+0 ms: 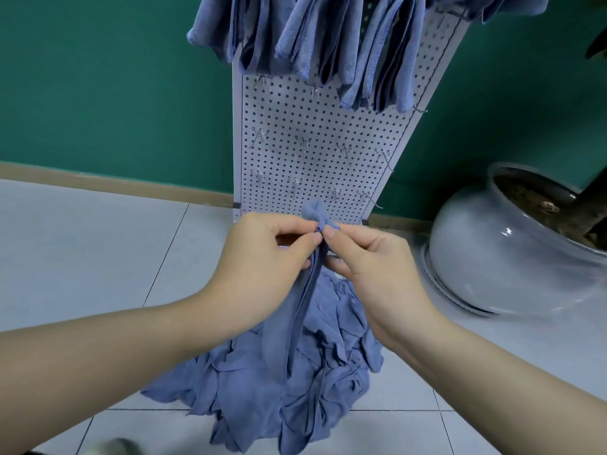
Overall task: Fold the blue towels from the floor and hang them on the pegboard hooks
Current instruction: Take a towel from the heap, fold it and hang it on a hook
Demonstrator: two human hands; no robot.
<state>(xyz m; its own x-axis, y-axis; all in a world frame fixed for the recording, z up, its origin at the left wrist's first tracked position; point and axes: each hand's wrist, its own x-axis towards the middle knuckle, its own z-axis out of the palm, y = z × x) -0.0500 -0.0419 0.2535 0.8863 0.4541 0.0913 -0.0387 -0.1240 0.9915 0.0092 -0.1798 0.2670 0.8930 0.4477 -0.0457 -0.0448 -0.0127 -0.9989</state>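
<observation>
A blue towel (295, 310) hangs folded in a narrow strip between my hands, its top edge bunched above my fingers. My left hand (262, 257) pinches that top edge from the left. My right hand (371, 264) pinches it from the right, thumb against the cloth. Below them a pile of crumpled blue towels (282, 385) lies on the tiled floor. The white pegboard (315, 133) stands straight ahead against the green wall, with bare metal hooks (303, 142) in its lower rows. Several folded blue towels (328, 37) hang from its upper hooks.
A large round grey-white plant pot (499, 254) with soil and a dark trunk stands on the floor to the right of the pegboard. Pale floor tiles (82, 257) stretch to the left. A wooden skirting (115, 187) runs along the wall.
</observation>
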